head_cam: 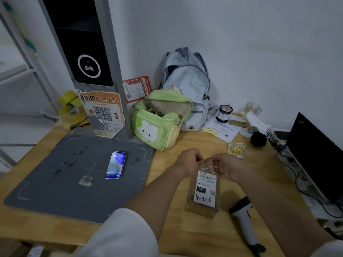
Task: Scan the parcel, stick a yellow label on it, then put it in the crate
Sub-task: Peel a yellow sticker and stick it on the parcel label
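Observation:
A small brown cardboard parcel (pixel 203 193) lies on the wooden table, its white shipping label marked "4-2-6" facing up. Both my hands meet just above its far end. My left hand (pixel 188 160) and my right hand (pixel 225 168) pinch a small yellowish label (pixel 207 161) between their fingertips, over the parcel's top edge. A short stack of yellow labels (pixel 236 150) sits on the table behind my right hand. The handheld barcode scanner (pixel 244 222) lies on the table right of the parcel, untouched. No crate is visible.
A grey scanning mat (pixel 74 175) with a phone (pixel 116 165) on it covers the table's left half, under a tall kiosk post (pixel 89 58). A green bag (pixel 159 121), a pale blue backpack (pixel 187 84), papers, a jar and a laptop (pixel 315 156) crowd the back and right.

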